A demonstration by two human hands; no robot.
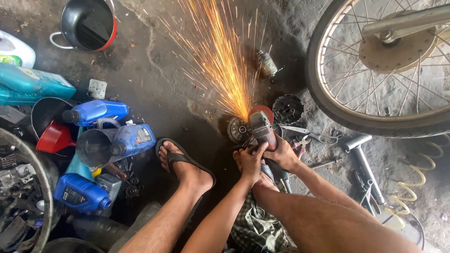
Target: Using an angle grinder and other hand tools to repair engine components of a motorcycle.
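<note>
Angle grinder (262, 129) clamped in both hands' grip, left hand (251, 161) and right hand (282, 153) wrapped tight, biting a clutch part (237, 130) on the floor (154, 79); sparks (218, 56) flying, sandalled foot (180, 164) near, risking burns, kickback.

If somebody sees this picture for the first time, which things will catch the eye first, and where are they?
First, the fan of orange sparks shooting up the middle, thrown by the angle grinder that the left hand and right hand grip together over a toothed metal part on the floor. Next, the spoked wheel at upper right, and the blue oil bottles at left.
</note>
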